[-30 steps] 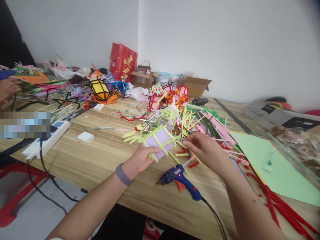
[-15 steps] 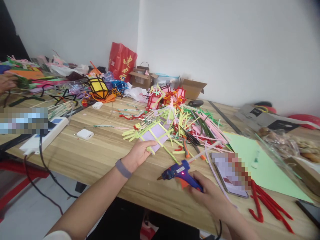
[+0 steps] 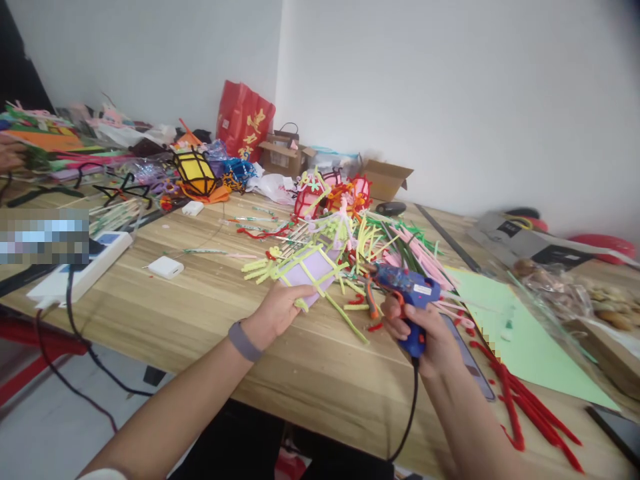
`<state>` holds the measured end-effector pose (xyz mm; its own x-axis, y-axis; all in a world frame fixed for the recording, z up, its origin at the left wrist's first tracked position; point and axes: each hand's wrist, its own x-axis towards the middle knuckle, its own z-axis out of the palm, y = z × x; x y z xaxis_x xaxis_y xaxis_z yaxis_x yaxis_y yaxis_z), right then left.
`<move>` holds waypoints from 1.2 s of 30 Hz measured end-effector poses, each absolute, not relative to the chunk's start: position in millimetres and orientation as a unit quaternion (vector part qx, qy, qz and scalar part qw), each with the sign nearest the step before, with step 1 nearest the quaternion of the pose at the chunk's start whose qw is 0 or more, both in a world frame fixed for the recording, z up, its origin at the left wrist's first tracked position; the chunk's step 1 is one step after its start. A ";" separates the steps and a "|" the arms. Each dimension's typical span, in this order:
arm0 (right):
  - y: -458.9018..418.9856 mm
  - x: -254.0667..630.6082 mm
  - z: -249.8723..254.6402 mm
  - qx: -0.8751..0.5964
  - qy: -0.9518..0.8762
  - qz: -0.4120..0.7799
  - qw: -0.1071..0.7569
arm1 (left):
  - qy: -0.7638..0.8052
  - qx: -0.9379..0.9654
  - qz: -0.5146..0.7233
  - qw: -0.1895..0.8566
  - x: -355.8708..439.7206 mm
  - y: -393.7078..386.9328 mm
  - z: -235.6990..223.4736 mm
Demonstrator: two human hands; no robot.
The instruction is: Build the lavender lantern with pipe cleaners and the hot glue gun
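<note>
My left hand [image 3: 281, 308] grips the near edge of a small lantern [image 3: 305, 270] with lilac panels and a yellow-green pipe-cleaner frame, tilted over the table. In my right hand [image 3: 425, 327] is a blue hot glue gun [image 3: 413, 290], fingers wrapped round its handle near the orange trigger. Its nozzle points left, and a black cord hangs from the handle. A loose yellow-green pipe cleaner [image 3: 345, 319] lies between my hands. Orange-handled pliers [image 3: 371, 297] lie just left of the gun, partly hidden among pipe cleaners. A phone [image 3: 473, 367] lies partly behind my right hand.
Heaped pipe cleaners [image 3: 420, 243] and finished lanterns [image 3: 310, 199] lie beyond my hands. Red pipe cleaners [image 3: 533, 407] and a green sheet [image 3: 530, 333] are at right. A power strip [image 3: 95, 267] sits at left. Another person's hand [image 3: 10, 155] shows at the far left edge.
My right hand has lifted the glue gun up and turned it upright, so its nozzle now points left instead of down-left. My left hand and the lantern have barely moved.
</note>
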<state>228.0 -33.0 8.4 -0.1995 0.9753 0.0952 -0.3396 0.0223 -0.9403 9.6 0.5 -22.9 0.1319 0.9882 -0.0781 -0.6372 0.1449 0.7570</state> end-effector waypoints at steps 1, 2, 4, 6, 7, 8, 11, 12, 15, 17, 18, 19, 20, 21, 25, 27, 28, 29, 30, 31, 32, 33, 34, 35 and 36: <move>-26.6 226.6 9.2 -0.326 -0.457 0.628 0.539 | 0.296 0.294 0.590 0.691 9.9 0.7 -23.1; -21.1 225.5 8.9 -0.318 -0.439 0.646 0.537 | 0.293 0.299 0.594 0.687 10.1 0.8 -23.1; -13.6 223.5 5.0 -0.318 -0.407 0.680 0.520 | 0.293 0.314 0.598 0.677 10.4 0.7 -22.5; -10.4 222.5 -1.8 -0.344 -0.397 0.684 0.506 | 0.298 0.334 0.598 0.665 10.7 0.2 -22.0; -10.1 222.5 -5.5 -0.365 -0.400 0.673 0.503 | 0.299 0.346 0.597 0.659 10.8 -0.1 -22.0; -10.4 222.9 -8.9 -0.385 -0.406 0.655 0.507 | 0.301 0.357 0.597 0.653 10.9 -0.4 -22.5; -12.1 225.2 -16.3 -0.419 -0.426 0.601 0.531 | 0.327 0.379 0.597 0.627 10.3 -1.3 -26.1; -12.6 225.8 -17.6 -0.425 -0.431 0.588 0.536 | 0.341 0.382 0.596 0.619 10.0 -1.6 -27.6; -13.5 224.6 -17.5 -0.438 -0.442 0.546 0.561 | 0.363 0.387 0.587 0.611 9.6 -2.7 -29.8; -14.1 221.8 -14.9 -0.428 -0.436 0.501 0.612 | 0.358 0.388 0.579 0.621 10.3 -4.0 -28.7; -14.4 220.3 -13.3 -0.416 -0.431 0.485 0.637 | 0.353 0.386 0.574 0.630 10.9 -4.7 -27.6; -14.6 219.0 -11.8 -0.403 -0.427 0.478 0.654 | 0.346 0.383 0.569 0.640 11.7 -5.6 -26.2; -14.9 218.0 -10.6 -0.392 -0.424 0.481 0.660 | 0.340 0.380 0.563 0.651 12.5 -6.5 -24.9; -15.0 217.3 -10.0 -0.384 -0.420 0.494 0.657 | 0.336 0.376 0.554 0.662 13.4 -7.3 -23.5; -16.2 214.5 -11.5 -0.365 -0.394 0.565 0.627 | 0.339 0.364 0.528 0.688 16.0 -10.0 -19.4; -17.0 211.8 -13.1 -0.352 -0.382 0.593 0.615 | 0.343 0.364 0.523 0.690 16.7 -10.7 -18.1; -17.4 210.1 -13.8 -0.347 -0.375 0.603 0.612 | 0.344 0.365 0.522 0.690 16.9 -10.9 -17.8; -17.6 208.3 -14.4 -0.343 -0.367 0.610 0.613 | 0.344 0.365 0.521 0.691 17.0 -11.0 -17.8; -17.7 206.5 -14.9 -0.339 -0.357 0.615 0.617 | 0.342 0.366 0.519 0.692 17.0 -11.0 -18.0; -17.6 204.8 -15.5 -0.334 -0.344 0.619 0.622 | 0.339 0.367 0.518 0.695 16.9 -11.0 -18.4; -17.5 203.3 -16.2 -0.329 -0.330 0.626 0.625 | 0.335 0.367 0.516 0.697 16.8 -10.9 -19.0; -17.3 202.0 -17.1 -0.324 -0.318 0.634 0.626 | 0.331 0.367 0.515 0.701 16.7 -10.8 -19.7; -17.2 200.8 -18.0 -0.319 -0.307 0.644 0.624 | 0.326 0.366 0.514 0.704 16.7 -10.7 -20.2; -17.2 199.9 -19.0 -0.314 -0.298 0.654 0.621 | 0.322 0.364 0.513 0.708 16.8 -10.6 -20.6; -17.4 199.1 -20.0 -0.310 -0.291 0.661 0.618 | 0.320 0.361 0.513 0.710 16.9 -10.5 -20.7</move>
